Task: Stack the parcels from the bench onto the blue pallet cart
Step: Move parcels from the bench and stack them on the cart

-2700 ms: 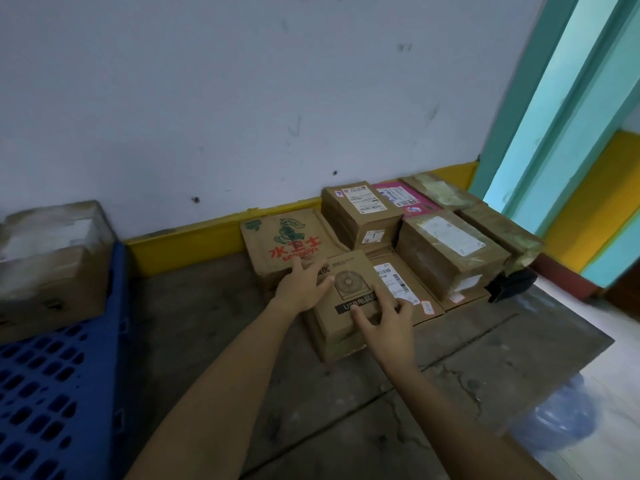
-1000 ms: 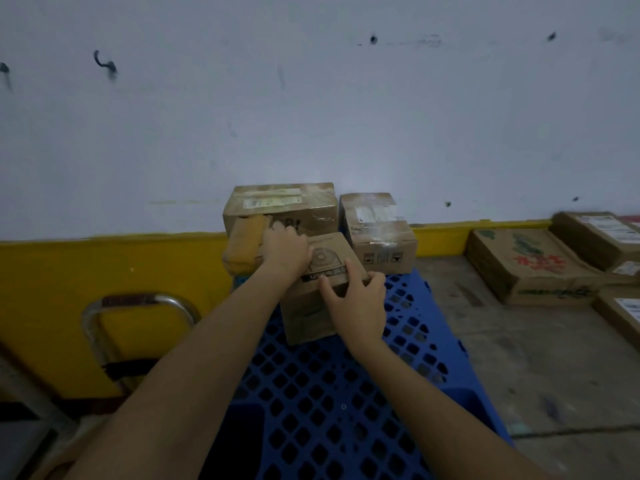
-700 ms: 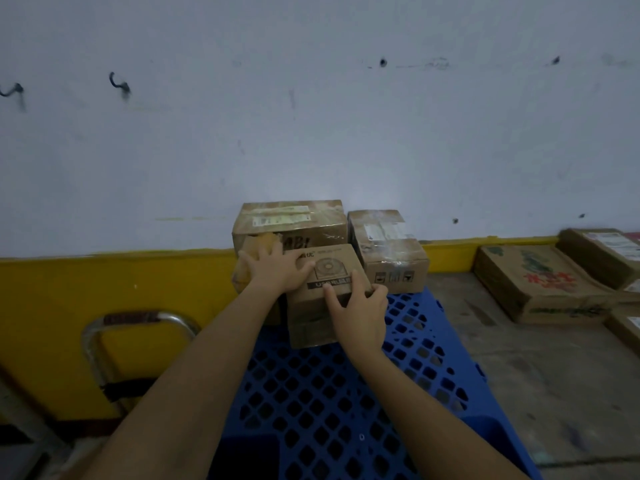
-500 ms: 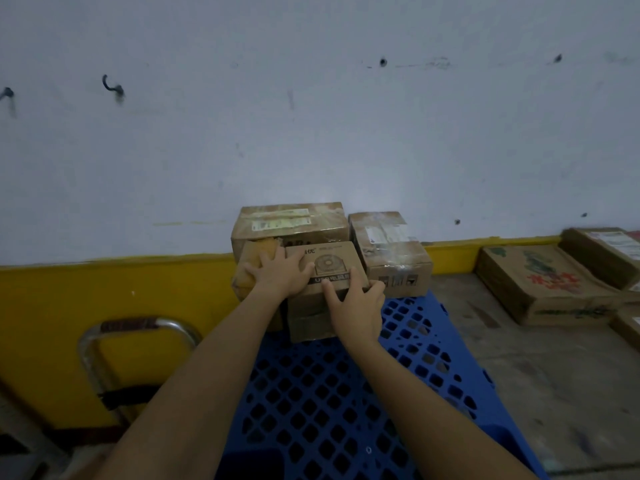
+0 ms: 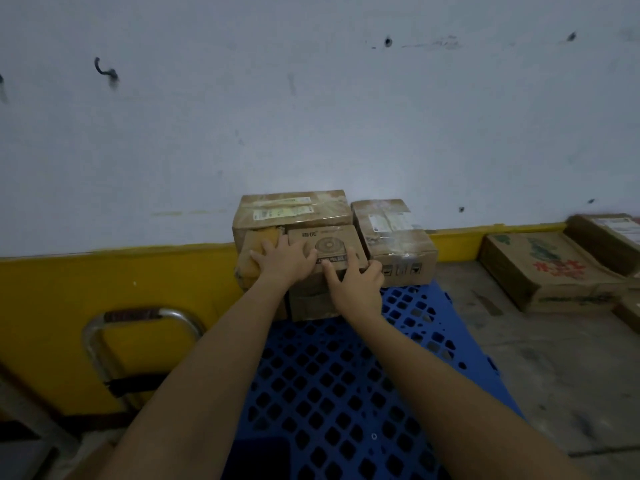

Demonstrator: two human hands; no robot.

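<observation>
A person's left hand (image 5: 283, 260) lies flat, fingers spread, across the top left of a small fan-printed parcel (image 5: 325, 252), while the right hand (image 5: 356, 285) clasps its near right corner, thumb on top — both holding the box on the blue pallet cart (image 5: 346, 386). The hands hide much of the parcel's front face. It sits against a larger taped parcel (image 5: 291, 211) behind, a yellowish padded parcel (image 5: 258, 249) at left — partly covered by the left hand — and a plastic-wrapped parcel (image 5: 393, 237) at right. A metal handle (image 5: 138, 317) stands beside the cart. On the bench (image 5: 540, 358), a flat carton with red lettering (image 5: 540, 271) rests; further parcels are cut off at the right edge.
</observation>
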